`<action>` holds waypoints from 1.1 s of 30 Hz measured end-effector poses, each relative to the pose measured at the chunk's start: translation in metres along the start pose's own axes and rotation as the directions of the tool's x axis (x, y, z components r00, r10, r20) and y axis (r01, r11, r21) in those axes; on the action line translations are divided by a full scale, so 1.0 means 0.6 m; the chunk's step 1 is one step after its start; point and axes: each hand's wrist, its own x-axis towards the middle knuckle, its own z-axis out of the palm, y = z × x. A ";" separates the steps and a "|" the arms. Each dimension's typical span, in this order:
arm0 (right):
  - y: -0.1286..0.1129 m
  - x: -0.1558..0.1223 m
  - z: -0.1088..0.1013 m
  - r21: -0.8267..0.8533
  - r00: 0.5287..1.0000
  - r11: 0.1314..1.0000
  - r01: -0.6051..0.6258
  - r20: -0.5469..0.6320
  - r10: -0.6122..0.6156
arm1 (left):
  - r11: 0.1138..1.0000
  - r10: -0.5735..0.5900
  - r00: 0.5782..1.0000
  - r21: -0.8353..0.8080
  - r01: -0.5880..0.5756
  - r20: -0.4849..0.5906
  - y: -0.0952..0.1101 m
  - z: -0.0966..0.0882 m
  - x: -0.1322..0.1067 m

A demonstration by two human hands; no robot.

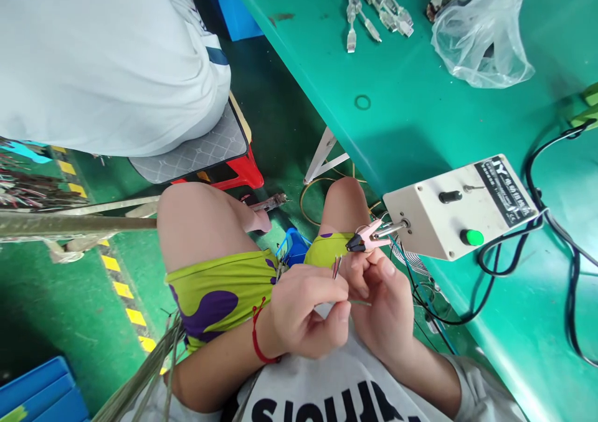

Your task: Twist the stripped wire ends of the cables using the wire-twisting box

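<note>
My left hand [306, 310], with a red string round the wrist, is closed in a pinch on a thin bundle of wires [337, 266] whose ends point up. My right hand [383, 297] is closed round the same wires from the other side. Both hands are held over my lap, just below a pink clip [369, 236] that sticks out of a white control box [460, 207] on the green table's [411, 111] edge.
The box has a green button [471, 238] and black cables [551, 223]. Farther back on the table lie clear connectors [378, 5] and a plastic bag [486, 36]. Another person in white [103, 55] sits on a red stool [233, 173] at left. Wire bundles [140, 372] lie at lower left.
</note>
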 end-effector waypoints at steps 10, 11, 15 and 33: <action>-0.015 0.047 -0.007 0.075 0.998 0.995 -0.069 0.016 0.068 | 0.989 -0.145 0.989 0.035 0.146 -0.012 -0.006 -0.008 -0.004; -0.018 0.052 -0.009 0.072 0.997 0.995 -0.065 0.035 0.063 | 0.988 -0.148 0.989 0.031 0.148 -0.016 -0.008 -0.009 -0.003; -0.029 0.067 -0.019 0.080 0.987 0.993 -0.086 0.139 0.074 | 0.989 -0.146 0.988 0.021 0.148 -0.052 -0.014 -0.012 0.002; 0.006 0.080 -0.027 0.154 0.983 0.987 -0.037 0.181 0.008 | 0.990 -0.143 0.990 0.017 0.143 -0.020 -0.027 -0.006 0.015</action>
